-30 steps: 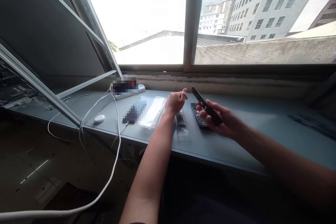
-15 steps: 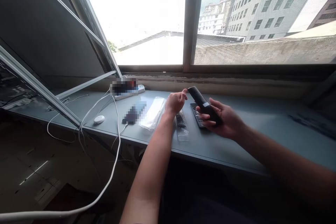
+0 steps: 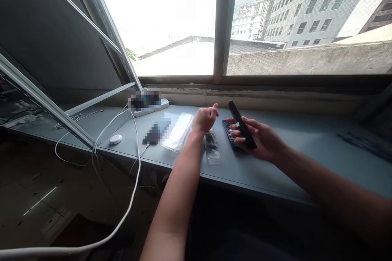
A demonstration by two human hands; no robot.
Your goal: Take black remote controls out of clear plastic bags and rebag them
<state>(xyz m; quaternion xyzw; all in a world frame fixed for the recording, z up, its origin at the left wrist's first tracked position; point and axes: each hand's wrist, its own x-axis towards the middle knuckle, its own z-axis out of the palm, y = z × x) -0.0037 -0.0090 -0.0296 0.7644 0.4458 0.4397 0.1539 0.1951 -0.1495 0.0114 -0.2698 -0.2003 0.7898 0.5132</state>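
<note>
My right hand [image 3: 260, 136] is wrapped round a black remote control [image 3: 240, 120], held tilted above the table with its narrow side toward me. A small pale patch shows on it near my fingers. Just beneath lies a second dark remote control [image 3: 229, 132] with rows of buttons, partly covered by my fingers. My left hand [image 3: 206, 118] is curled closed to the left of them, apart from both, and nothing shows in its fingers. Close below that hand lies a clear plastic sleeve [image 3: 212, 147] with something dark inside.
White plastic bags [image 3: 179, 132] lie left of my left forearm, beside a blurred-out device [image 3: 156, 131] on a cable. Farther left are a round white object [image 3: 115, 139], a power strip [image 3: 164, 103] and looping white cable [image 3: 136, 187]. A metal frame [image 3: 88, 138] leans at the left.
My right hand has turned the remote control from its broad face onto its narrow side, and its far end has moved right, away from my left hand. The left hand stays put.
</note>
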